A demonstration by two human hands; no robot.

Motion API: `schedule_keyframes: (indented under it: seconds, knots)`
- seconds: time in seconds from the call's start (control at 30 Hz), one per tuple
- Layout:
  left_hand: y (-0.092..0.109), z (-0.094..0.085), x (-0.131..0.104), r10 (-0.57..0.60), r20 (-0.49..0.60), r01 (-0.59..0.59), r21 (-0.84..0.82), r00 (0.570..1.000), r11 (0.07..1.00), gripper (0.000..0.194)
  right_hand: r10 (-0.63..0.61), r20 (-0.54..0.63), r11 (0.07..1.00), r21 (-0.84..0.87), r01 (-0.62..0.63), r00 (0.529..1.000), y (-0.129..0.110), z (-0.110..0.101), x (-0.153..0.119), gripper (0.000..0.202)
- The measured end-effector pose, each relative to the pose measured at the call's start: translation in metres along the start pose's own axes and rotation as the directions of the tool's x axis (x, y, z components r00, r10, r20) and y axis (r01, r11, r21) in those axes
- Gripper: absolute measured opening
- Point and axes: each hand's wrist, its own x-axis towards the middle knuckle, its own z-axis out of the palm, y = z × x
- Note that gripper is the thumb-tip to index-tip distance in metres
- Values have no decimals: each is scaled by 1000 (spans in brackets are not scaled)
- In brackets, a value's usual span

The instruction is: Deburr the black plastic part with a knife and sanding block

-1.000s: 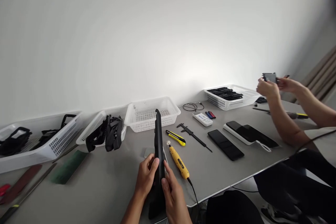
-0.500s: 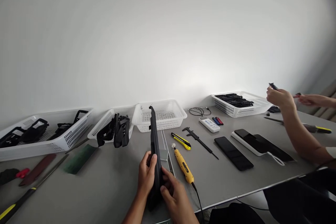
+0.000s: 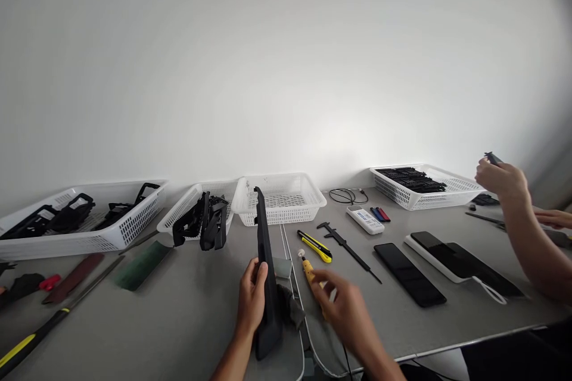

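My left hand (image 3: 252, 297) is closed around a long black plastic part (image 3: 267, 286), which stands nearly upright on its edge. Over the yellow rotary tool (image 3: 308, 271) is my right hand (image 3: 342, 306), its fingers bent and apart, hiding most of the tool's body. Whether the fingertips touch the tool is hard to see. The tool has a small pale round tip and lies on the grey table (image 3: 201, 303). A crumpled dark cloth-like piece (image 3: 292, 308) lies between the part and the tool. Beyond the tool are a yellow utility knife (image 3: 315, 246) and a black caliper (image 3: 348, 250).
White baskets (image 3: 279, 217) line the wall; several hold black parts. A file (image 3: 42, 327) and a green sheet (image 3: 145, 265) lie at left. Phones (image 3: 409, 274), a white box (image 3: 365, 219) and a cable (image 3: 348, 195) are at right, near a co-worker's arm (image 3: 513, 214).
My right hand has left the black part and moved right to the rotary tool. My left hand still holds the part. The view has shifted slightly.
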Motion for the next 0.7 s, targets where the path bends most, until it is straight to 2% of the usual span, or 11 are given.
schedule_keyframes:
  seconds: [0.07,0.1,0.2,0.27,0.3,0.47,0.7]
  knots:
    - [-4,-1,1,-28,49,28,-8,998,1000,46,39,-179,978,-195,-74,983,20,-22,34,43]
    - [-6,-2,1,-44,65,45,-17,997,999,45,48,-230,951,-288,-115,972,32,-30,53,45]
    - [-12,-3,4,-79,64,82,-53,995,995,43,76,-175,808,-566,-163,982,65,-44,102,51]
    - [-14,-4,5,-88,44,91,-81,995,993,47,140,-93,687,-708,-164,986,80,-45,123,46]
    - [-15,-4,5,-93,38,96,-99,995,990,50,156,-80,672,-722,-165,985,86,-44,129,41]
    - [-12,0,3,-140,57,148,-194,989,970,61,177,-74,646,-743,-173,981,101,-39,136,30]
    - [-9,-1,1,-158,12,156,-241,987,958,60,171,-106,637,-747,-192,980,109,-31,132,31]
